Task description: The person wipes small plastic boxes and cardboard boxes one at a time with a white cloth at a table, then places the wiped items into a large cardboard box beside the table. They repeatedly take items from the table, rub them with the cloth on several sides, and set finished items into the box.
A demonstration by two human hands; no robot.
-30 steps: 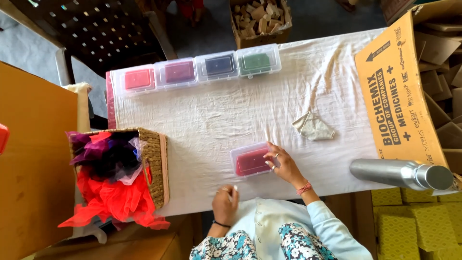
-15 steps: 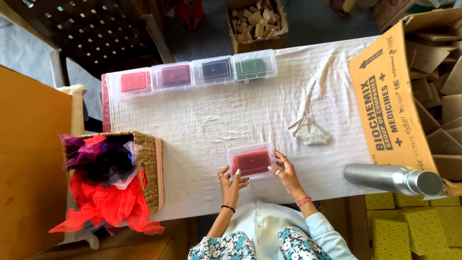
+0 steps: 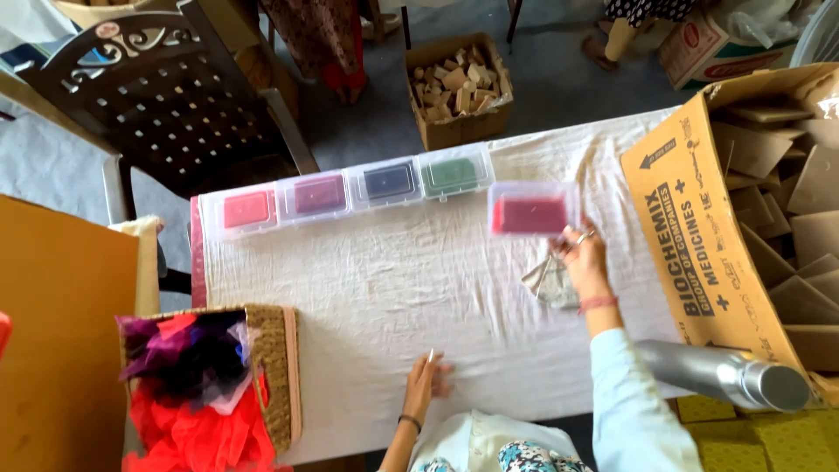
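Workshop floor, a desk (image 3: 367,288) under a white cloth, dark plastic chair (image 3: 166,96) behind it, carton of wood offcuts (image 3: 459,87) on the floor beyond. Four clear lidded boxes sit in a row along the desk's far edge: red (image 3: 248,210), magenta (image 3: 318,194), dark blue (image 3: 390,181), green (image 3: 454,173). My right hand (image 3: 581,258) is closed on a fifth clear box with a crimson fill (image 3: 531,212), arm stretched forward, box just right of the green one and blurred; can't tell whether it touches the cloth. Reads to me as the placing step: box going onto the row's right end. Next move would need it squared up beside the green box, then fingers off. Left hand (image 3: 426,385) lies flat and open on the near desk edge, holding nothing. Crumpled cloth scrap (image 3: 549,284) under my right wrist. Wicker basket (image 3: 275,376) of red and purple fabric at left, big cardboard carton (image 3: 699,245) and a metal cylinder (image 3: 730,376) at right.
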